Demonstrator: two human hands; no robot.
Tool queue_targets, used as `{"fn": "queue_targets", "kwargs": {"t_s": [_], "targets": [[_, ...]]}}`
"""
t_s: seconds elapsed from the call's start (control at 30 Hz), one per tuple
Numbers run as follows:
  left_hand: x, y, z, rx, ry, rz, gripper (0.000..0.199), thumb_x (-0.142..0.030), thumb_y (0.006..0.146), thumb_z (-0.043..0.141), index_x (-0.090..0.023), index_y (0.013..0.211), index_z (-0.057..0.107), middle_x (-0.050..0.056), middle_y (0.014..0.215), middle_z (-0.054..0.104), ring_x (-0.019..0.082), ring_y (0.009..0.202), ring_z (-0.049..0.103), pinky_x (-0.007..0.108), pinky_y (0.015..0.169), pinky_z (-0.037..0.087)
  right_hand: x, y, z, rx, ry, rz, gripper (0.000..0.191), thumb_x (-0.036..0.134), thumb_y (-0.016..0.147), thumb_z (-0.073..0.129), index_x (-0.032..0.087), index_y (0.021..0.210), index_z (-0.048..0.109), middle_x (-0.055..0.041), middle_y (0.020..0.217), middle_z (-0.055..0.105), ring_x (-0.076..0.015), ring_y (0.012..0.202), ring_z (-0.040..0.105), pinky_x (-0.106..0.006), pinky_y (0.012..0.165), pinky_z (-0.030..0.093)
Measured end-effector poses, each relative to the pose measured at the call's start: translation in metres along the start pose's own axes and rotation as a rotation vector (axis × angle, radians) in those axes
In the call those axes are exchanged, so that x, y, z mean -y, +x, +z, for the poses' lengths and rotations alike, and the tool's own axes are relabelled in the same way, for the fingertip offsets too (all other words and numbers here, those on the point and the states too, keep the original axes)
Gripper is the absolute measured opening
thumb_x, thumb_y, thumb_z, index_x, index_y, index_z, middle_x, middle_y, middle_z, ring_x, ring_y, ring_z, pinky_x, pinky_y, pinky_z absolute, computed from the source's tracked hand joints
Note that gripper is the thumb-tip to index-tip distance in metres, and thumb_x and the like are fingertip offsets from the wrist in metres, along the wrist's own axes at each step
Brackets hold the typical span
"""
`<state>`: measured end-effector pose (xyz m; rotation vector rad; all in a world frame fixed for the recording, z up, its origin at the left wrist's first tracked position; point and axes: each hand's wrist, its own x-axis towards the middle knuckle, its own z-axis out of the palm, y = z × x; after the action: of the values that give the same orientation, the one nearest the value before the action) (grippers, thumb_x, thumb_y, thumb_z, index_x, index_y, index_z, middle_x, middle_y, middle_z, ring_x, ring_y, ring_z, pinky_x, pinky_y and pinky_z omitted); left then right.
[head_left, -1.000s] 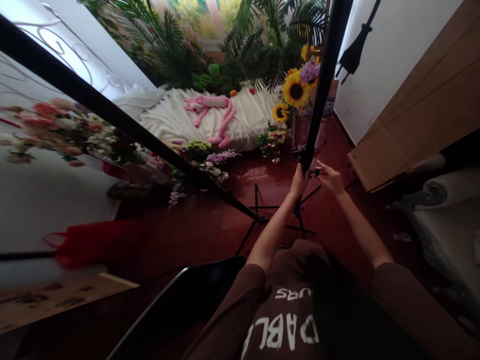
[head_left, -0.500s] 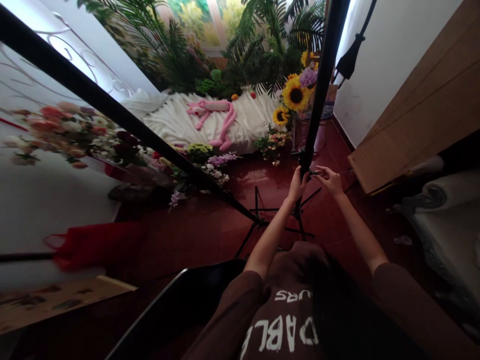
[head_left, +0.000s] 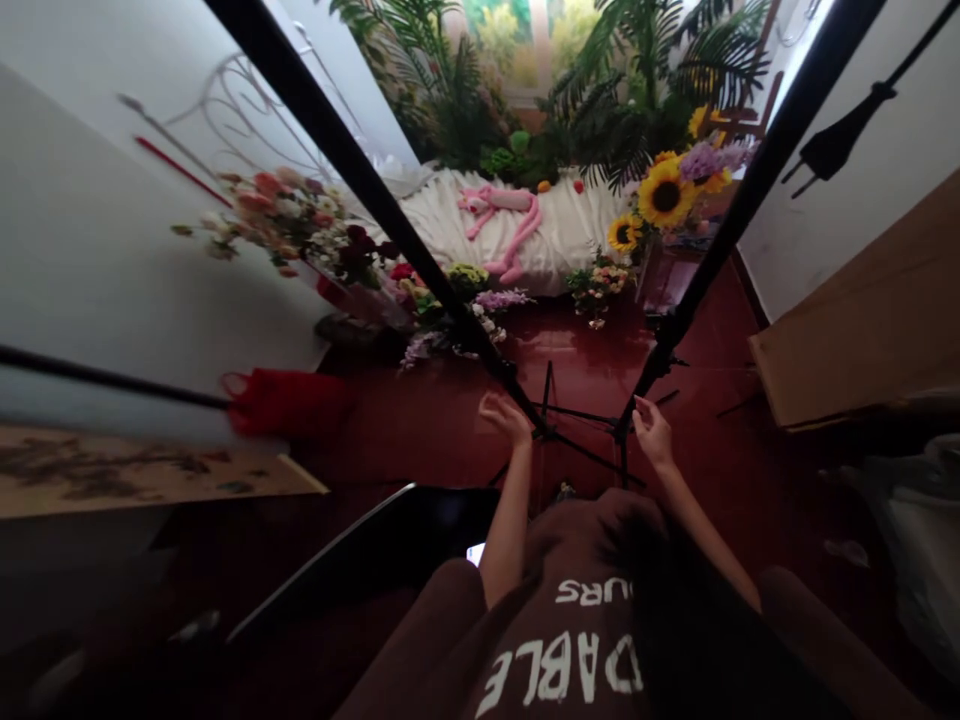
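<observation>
Two black tripod stands rise in front of me. My left hand point(head_left: 506, 418) is just left of the left stand's pole point(head_left: 420, 255), fingers loosely bent and apart, nothing seen in them. Beside the lower part of the right stand's pole point(head_left: 720, 235) is my right hand point(head_left: 652, 433); its fingers are apart and it holds nothing visible. Whether its fingertips touch the pole I cannot tell. A clamp knob point(head_left: 670, 350) sits on that pole above the right hand. The legs point(head_left: 581, 412) of both stands spread over the floor close together.
A black power plug point(head_left: 836, 150) dangles at the upper right. Ahead, a pink plush toy point(head_left: 514, 215) lies on white cloth point(head_left: 570, 245), with sunflowers point(head_left: 664, 195) and other flowers around. A cardboard panel point(head_left: 862, 310) leans right; a red bag point(head_left: 281, 402) is left.
Both hands have come off the right stand's clamp. My left hand has moved left to the other stand; the right hand has dropped lower. The view has swung left.
</observation>
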<state>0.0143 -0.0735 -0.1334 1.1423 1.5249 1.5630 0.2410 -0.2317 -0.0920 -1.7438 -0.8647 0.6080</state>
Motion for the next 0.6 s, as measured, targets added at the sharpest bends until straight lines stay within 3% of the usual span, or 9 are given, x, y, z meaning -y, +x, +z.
{"fn": "queue_targets", "kwargs": {"t_s": [0.03,0.07,0.27,0.4,0.6], "targets": [[-0.008,0.015,-0.006,-0.091,-0.007,0.027,0.049,-0.06,0.099,0.021,-0.02,0.121,0.04,0.012,0.117,0.052,0.016,0.106,0.057,0.034,0.098,0.045,-0.001,-0.002,0.003,0.03,-0.009,0.008,0.044,0.043,0.085,0.053,0.019,0.119,0.065,-0.0135,0.12,0.07,-0.0265,0.11,0.068,-0.044,0.087,0.059],[-0.018,0.028,-0.009,-0.082,-0.016,0.069,0.051,-0.061,0.098,0.022,-0.02,0.122,0.041,0.013,0.118,0.053,0.016,0.107,0.058,0.033,0.098,0.045,-0.002,-0.003,0.005,0.055,-0.017,0.013,0.042,0.043,0.085,0.053,0.02,0.117,0.066,-0.0131,0.118,0.071,-0.0266,0.108,0.069,-0.044,0.086,0.059],[-0.059,0.078,-0.004,0.141,0.087,0.225,0.062,-0.068,0.092,0.036,-0.015,0.118,0.052,0.018,0.124,0.059,0.021,0.119,0.058,0.031,0.103,0.044,0.003,0.003,0.019,0.167,-0.053,-0.019,0.036,0.042,0.086,0.052,0.022,0.111,0.068,-0.0104,0.109,0.074,-0.026,0.1,0.071,-0.045,0.089,0.057],[-0.059,0.09,0.004,0.274,0.074,0.254,0.062,-0.072,0.09,0.036,-0.016,0.106,0.057,0.014,0.105,0.066,0.02,0.1,0.064,0.034,0.096,0.047,0.014,0.012,0.034,0.232,-0.015,-0.047,0.034,0.041,0.085,0.053,0.021,0.108,0.068,-0.0107,0.109,0.074,-0.0255,0.098,0.071,-0.044,0.091,0.056],[-0.051,0.094,0.006,0.257,0.038,0.245,0.057,-0.072,0.088,0.041,-0.018,0.098,0.057,0.01,0.091,0.065,0.016,0.082,0.063,0.031,0.081,0.05,0.05,0.02,0.081,0.404,0.168,-0.006,0.028,0.045,0.084,0.06,0.021,0.095,0.069,-0.0071,0.095,0.074,-0.0188,0.082,0.071,-0.031,0.073,0.058]]}}
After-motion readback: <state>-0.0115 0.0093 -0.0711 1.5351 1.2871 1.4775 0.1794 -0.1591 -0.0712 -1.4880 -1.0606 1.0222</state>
